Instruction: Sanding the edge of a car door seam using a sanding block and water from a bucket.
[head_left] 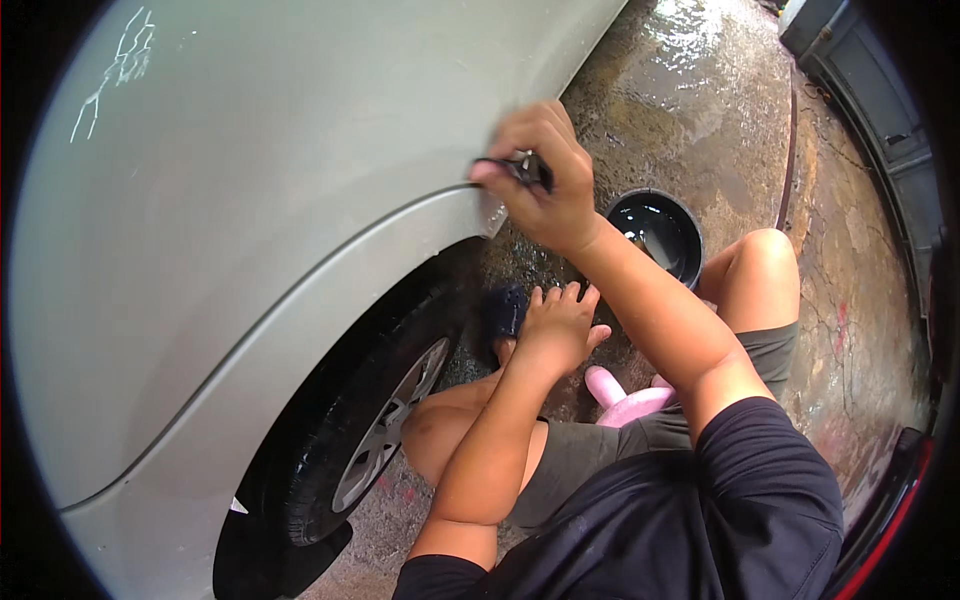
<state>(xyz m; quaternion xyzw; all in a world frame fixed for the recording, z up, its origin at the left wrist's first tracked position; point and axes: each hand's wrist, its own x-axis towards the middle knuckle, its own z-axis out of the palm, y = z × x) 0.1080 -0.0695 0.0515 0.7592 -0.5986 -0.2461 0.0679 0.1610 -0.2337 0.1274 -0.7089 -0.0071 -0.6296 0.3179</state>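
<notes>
Presently, head view only; I read the scene from above.

Right hand: my right hand (540,185) is raised to the wheel-arch edge of the silver car body (250,230), fingers clamped on a small dark tool (525,168); its kind I cannot tell.

Tool position: pressed against the arch lip, far from the body, just above the tyre (330,450). I judge that the closed grip keeps it firm on the curved edge.

Left hand: my left hand (557,325) rests low, fingers spread apart, lying on the foot and dark sandal (507,310). It holds nothing; I judge that it steadies the squat.

Basin: a black basin (657,232) with water stands on the wet concrete ground (700,90), just right of the right wrist, within reach.

Stool: a pink stool (625,400) shows under the legs, near.

Wheel: the alloy rim (385,430) sits left of the knees, close to the body.
</notes>
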